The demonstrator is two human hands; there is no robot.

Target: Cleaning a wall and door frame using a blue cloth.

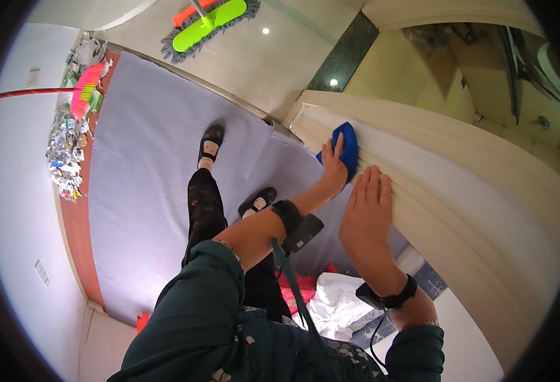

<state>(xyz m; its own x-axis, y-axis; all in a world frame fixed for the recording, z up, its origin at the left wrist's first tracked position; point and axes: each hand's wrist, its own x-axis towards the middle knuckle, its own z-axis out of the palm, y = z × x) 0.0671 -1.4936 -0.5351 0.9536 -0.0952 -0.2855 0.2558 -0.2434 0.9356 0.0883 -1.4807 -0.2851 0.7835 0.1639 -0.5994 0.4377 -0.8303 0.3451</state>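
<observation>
A blue cloth (348,138) is pressed against cream door-frame moulding (318,131) on the right of the view. My left hand (333,167) lies on the cloth and holds it there, partly covering it. Just below and to the right, my right hand (366,203) rests flat on the same moulding (418,205), its fingers stretched out and nothing in it. Both wrists carry a black strap with a small device.
Grey sheeting (146,143) covers the floor under my feet. Along the left wall lies a heap of scraps (67,153) with a pink broom (86,90) on it. A green flat mop (208,26) is at the top. White fabric (337,301) lies below my hands.
</observation>
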